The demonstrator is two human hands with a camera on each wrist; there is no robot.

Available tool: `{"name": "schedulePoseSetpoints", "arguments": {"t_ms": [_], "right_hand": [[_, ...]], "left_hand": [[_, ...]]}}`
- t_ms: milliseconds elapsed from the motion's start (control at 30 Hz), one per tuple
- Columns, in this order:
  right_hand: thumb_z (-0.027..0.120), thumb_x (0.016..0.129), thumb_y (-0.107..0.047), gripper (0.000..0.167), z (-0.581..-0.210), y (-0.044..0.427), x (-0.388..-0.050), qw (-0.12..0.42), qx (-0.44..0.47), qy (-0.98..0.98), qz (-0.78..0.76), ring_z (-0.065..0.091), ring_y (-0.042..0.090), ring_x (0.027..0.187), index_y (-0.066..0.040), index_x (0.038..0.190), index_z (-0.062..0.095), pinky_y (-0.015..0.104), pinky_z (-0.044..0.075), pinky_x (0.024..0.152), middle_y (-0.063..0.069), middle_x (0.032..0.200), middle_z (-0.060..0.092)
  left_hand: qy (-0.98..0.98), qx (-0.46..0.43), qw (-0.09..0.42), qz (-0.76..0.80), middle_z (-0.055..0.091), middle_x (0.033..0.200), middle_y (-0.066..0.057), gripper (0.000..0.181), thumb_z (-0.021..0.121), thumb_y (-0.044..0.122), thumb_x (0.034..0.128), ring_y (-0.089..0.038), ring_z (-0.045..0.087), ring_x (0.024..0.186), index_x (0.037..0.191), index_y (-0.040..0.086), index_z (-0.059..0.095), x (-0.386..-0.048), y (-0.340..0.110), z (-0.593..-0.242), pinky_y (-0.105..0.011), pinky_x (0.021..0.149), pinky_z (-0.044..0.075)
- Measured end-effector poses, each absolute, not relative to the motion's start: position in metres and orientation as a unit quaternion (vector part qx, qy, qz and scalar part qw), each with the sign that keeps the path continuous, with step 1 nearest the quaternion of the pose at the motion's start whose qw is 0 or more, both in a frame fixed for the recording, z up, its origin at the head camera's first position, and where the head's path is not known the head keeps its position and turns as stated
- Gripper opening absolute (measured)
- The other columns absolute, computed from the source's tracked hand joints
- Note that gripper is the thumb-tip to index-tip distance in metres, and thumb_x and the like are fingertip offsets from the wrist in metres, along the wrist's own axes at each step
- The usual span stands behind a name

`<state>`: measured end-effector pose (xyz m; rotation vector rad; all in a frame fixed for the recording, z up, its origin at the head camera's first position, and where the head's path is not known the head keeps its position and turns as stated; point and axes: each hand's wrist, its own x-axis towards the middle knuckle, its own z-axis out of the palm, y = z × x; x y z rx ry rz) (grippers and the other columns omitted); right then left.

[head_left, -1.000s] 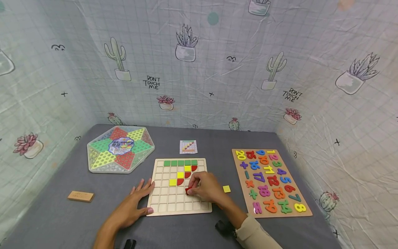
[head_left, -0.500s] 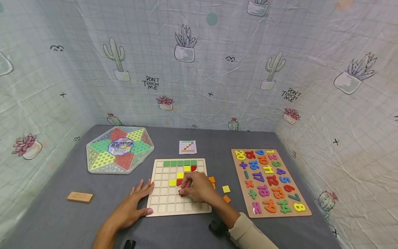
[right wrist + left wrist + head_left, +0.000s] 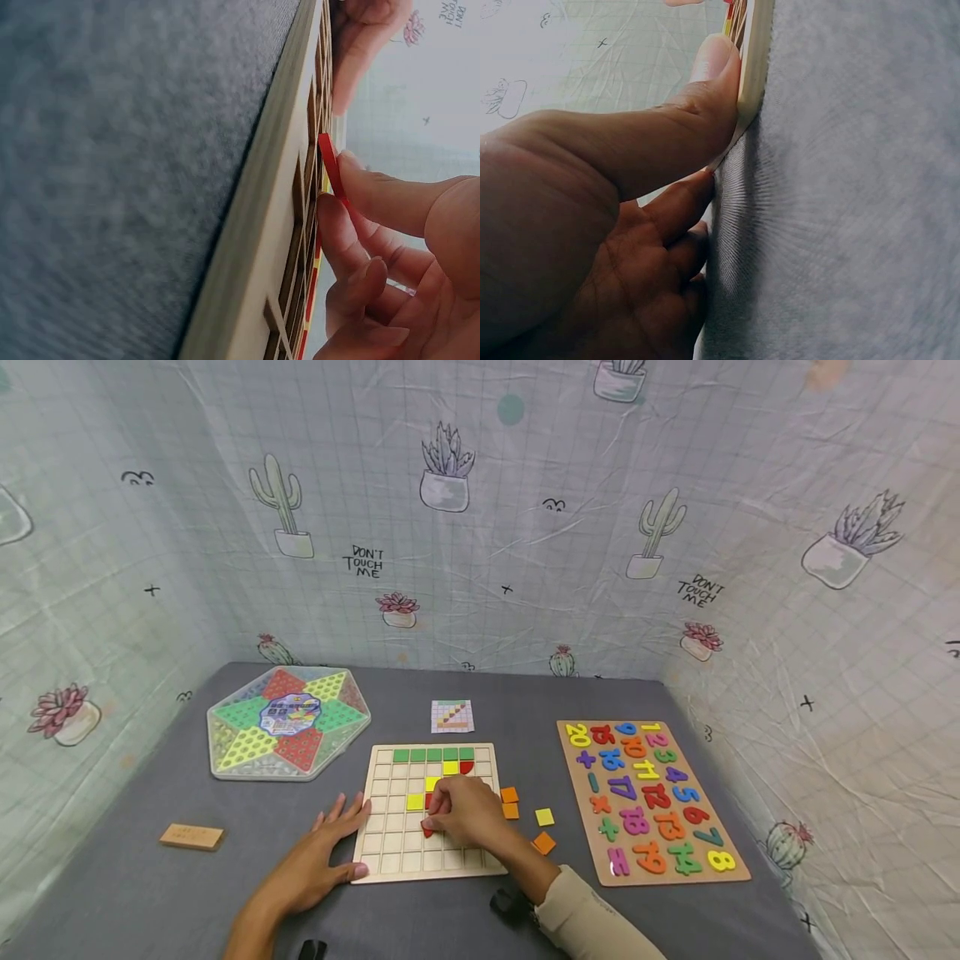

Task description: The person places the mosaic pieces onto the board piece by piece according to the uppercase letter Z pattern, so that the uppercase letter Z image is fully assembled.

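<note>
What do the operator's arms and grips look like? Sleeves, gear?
Left grip and right grip: bare hands, no gloves. Right arm wears a beige sleeve ending short of the wrist; left forearm shows no sleeve. Black gear shows near the right wrist, another black piece near the left; attachment unclear.

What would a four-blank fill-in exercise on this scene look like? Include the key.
1. The right hand pinches a ____ piece.
2. The top-row tiles on the grid board are all ____.
3. In the head view, the number board lies to the ____ of the grid board.
4. The single tile beside the loose orange tiles is ____.

Missing words: red; green; right; yellow.
</note>
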<state>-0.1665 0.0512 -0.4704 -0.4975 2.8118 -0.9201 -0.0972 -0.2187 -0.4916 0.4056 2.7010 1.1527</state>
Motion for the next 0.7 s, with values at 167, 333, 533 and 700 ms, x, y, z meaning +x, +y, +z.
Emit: {"name": "schedulePoseSetpoints", "arguments": {"t_ms": [167, 333, 533, 700], "right_hand": [[0.093, 0.083, -0.030, 0.028, -0.4697, 0.0494, -0.1651, 0.072, -0.157, 0.938, -0.302, 0.054, 0.006, 0.063, -0.024, 0.076, 0.067, 0.024, 0.041, 0.056, -0.013, 0.067, 0.060], [0.093, 0.084, -0.031, 0.028, -0.4708, 0.0491, -0.1659, 0.070, -0.162, 0.938, -0.298, 0.054, 0.006, 0.064, -0.024, 0.076, 0.066, 0.024, 0.042, 0.057, -0.014, 0.068, 0.060], [0.093, 0.084, -0.032, 0.028, -0.4720, 0.0493, -0.1671, 0.071, -0.159, 0.939, -0.297, 0.054, 0.006, 0.064, -0.025, 0.076, 0.067, 0.023, 0.042, 0.058, -0.014, 0.069, 0.060], [0.093, 0.083, -0.032, 0.029, -0.4704, 0.0491, -0.1665, 0.067, -0.151, 0.939, -0.301, 0.053, 0.006, 0.064, -0.024, 0.075, 0.067, 0.024, 0.042, 0.057, -0.013, 0.068, 0.059]], "left_hand": [[0.909, 0.141, 0.089, 0.383, 0.026, 0.175, -0.016, 0.094, 0.087, 0.025, 0.0838, -0.049, 0.011, 0.164, 0.164, 0.008, 0.041, -0.0974, -0.2194, -0.4926, -0.072, 0.129, 0.009], [0.908, 0.142, 0.083, 0.386, 0.027, 0.174, -0.016, 0.094, 0.087, 0.025, 0.0835, -0.050, 0.011, 0.163, 0.164, 0.008, 0.041, -0.0974, -0.2202, -0.4938, -0.073, 0.128, 0.009], [0.905, 0.144, 0.077, 0.392, 0.028, 0.175, -0.015, 0.093, 0.086, 0.027, 0.0836, -0.050, 0.011, 0.163, 0.163, 0.008, 0.042, -0.0967, -0.2206, -0.4944, -0.066, 0.130, 0.007], [0.905, 0.143, 0.077, 0.393, 0.028, 0.175, -0.015, 0.093, 0.086, 0.027, 0.0836, -0.049, 0.011, 0.164, 0.164, 0.009, 0.042, -0.0972, -0.2198, -0.4939, -0.059, 0.132, 0.005]]}}
